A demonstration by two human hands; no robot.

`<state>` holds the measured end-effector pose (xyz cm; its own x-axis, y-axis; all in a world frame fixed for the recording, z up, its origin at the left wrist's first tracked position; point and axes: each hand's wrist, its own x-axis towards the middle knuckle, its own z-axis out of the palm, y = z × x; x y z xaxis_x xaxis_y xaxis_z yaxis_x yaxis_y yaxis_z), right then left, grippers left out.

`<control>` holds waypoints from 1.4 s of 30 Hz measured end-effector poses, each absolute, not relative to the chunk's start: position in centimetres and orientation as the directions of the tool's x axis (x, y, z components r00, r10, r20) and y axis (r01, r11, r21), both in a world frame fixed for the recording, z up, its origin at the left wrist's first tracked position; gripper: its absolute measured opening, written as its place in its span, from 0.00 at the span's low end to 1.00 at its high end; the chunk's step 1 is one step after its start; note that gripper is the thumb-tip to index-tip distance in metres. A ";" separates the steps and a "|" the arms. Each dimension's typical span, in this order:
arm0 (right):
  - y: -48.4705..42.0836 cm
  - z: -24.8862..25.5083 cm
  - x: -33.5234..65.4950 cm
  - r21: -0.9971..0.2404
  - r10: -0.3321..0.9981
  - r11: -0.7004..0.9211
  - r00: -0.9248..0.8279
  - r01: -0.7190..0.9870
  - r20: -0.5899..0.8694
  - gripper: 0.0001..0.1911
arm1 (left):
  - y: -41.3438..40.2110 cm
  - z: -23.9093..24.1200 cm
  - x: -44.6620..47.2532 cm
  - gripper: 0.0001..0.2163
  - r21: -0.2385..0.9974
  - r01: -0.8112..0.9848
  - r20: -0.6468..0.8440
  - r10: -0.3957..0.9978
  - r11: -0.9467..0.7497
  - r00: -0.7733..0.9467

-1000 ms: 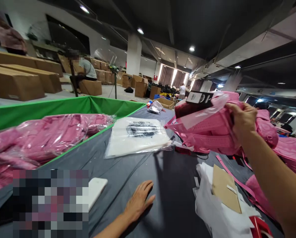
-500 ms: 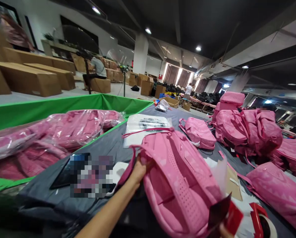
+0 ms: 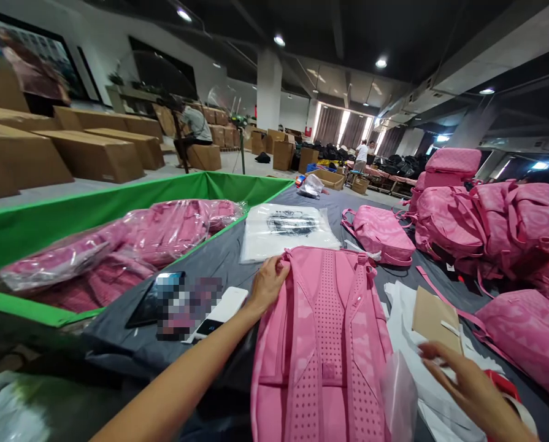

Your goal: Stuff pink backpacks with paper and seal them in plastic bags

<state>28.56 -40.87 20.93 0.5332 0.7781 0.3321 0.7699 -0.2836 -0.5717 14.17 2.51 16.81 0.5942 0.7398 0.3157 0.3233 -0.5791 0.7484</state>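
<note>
A pink backpack [image 3: 322, 356] lies in front of me with its straps and perforated back panel facing up. My left hand [image 3: 269, 283] is closed on its upper left corner. To the right of the bag, my right hand [image 3: 462, 383] is open with fingers stretched out, over white sheets [image 3: 405, 313] and close to a brown cardboard piece [image 3: 437, 322]. A clear plastic piece [image 3: 400, 399] stands against the bag's right side. Partly behind the right hand is a red tape dispenser [image 3: 502, 383].
Left of the table, a green-walled bin [image 3: 30, 313] holds plastic-wrapped pink backpacks [image 3: 173, 230]. A tablet [image 3: 157, 301] and white phone-like device [image 3: 226, 310] lie nearby. Printed white bags [image 3: 287, 230] are behind the backpack; more pink backpacks [image 3: 449, 221] are piled right. People and cartons stand farther back.
The backpack has turned straighter toward me and lies flatter. My right hand has moved right, and the red and dark card-like pieces beside it no longer show. My left hand has shifted up.
</note>
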 end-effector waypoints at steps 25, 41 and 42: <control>-7.7 23.0 27.9 -0.165 0.965 0.031 0.014 0.986 0.261 0.28 | 7.8 22.5 11.3 0.14 0.971 0.231 -0.186 0.776 0.053 0.603; -6.1 24.7 31.7 0.001 0.975 -0.166 0.164 0.986 0.151 0.09 | 8.9 21.6 13.0 0.12 0.983 -0.182 0.118 0.852 -0.028 0.509; -7.2 24.4 31.4 -0.003 0.970 -0.194 0.192 0.981 0.150 0.11 | 8.9 21.6 13.7 0.12 0.980 -0.200 0.120 0.859 -0.021 0.497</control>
